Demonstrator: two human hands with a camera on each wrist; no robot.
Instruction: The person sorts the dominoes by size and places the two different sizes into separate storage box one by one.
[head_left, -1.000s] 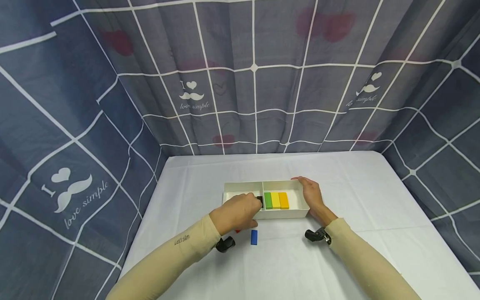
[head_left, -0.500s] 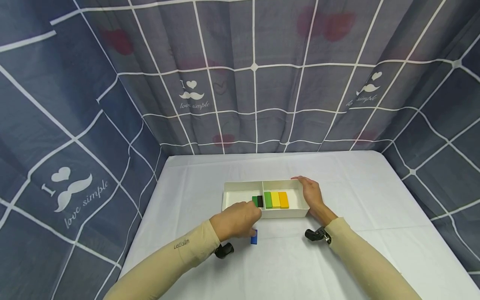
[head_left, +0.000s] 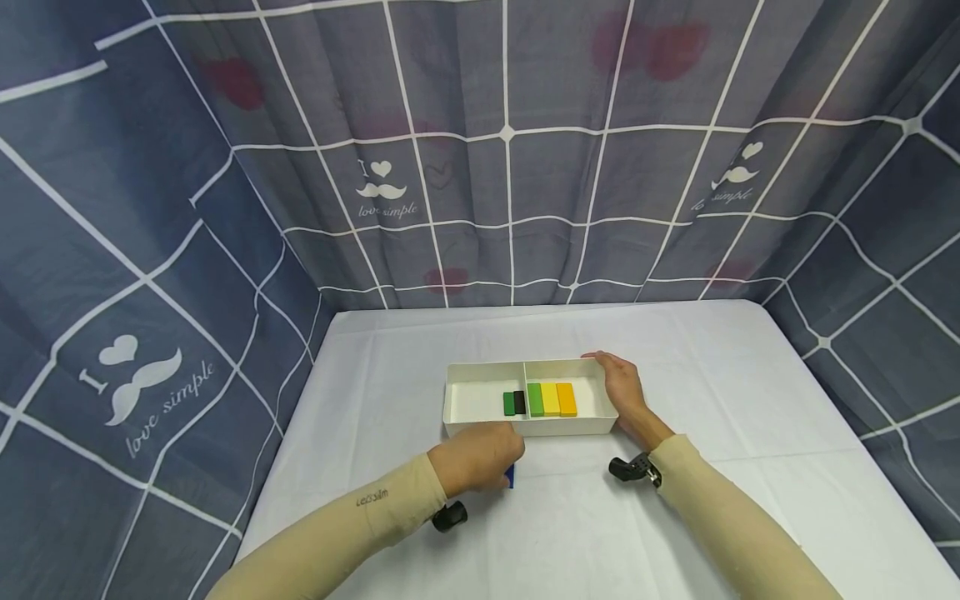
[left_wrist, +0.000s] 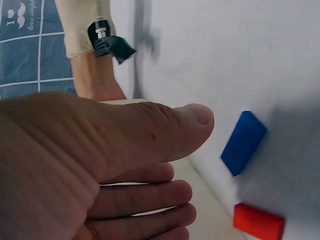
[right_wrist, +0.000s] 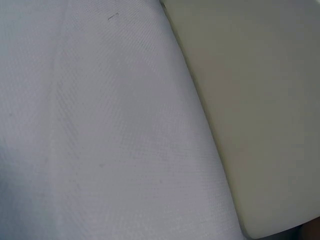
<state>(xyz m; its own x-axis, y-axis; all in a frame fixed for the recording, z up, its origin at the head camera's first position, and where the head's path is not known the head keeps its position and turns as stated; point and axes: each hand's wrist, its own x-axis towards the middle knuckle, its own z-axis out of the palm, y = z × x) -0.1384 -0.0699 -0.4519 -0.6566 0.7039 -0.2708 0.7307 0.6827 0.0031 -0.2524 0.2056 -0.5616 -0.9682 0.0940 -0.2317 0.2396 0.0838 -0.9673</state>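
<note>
My left hand [head_left: 476, 458] hovers at the near side of a white two-part box [head_left: 476, 390], above the table. Its thumb and fingers are apart and hold nothing in the left wrist view. Close to the thumb lie a blue block [left_wrist: 244, 143] and a red block [left_wrist: 258, 221]; from the head, the hand mostly covers the blue one and hides the red. My right hand [head_left: 628, 392] grips the box's right end, fingers bent round the far corner. Inside, dark green [head_left: 508, 404] and black blocks [head_left: 519, 402] stand left of the divider.
Right of the divider, light green [head_left: 536, 400], yellow [head_left: 551, 400] and orange blocks [head_left: 566, 400] stand side by side. A white cloth [head_left: 690, 358] covers the table. Dark checked curtains [head_left: 465, 183] enclose its back and sides.
My left hand has come out of the box's left compartment towards me, over the blue block. The dark green block beside the black one is now uncovered. My right hand stays put.
</note>
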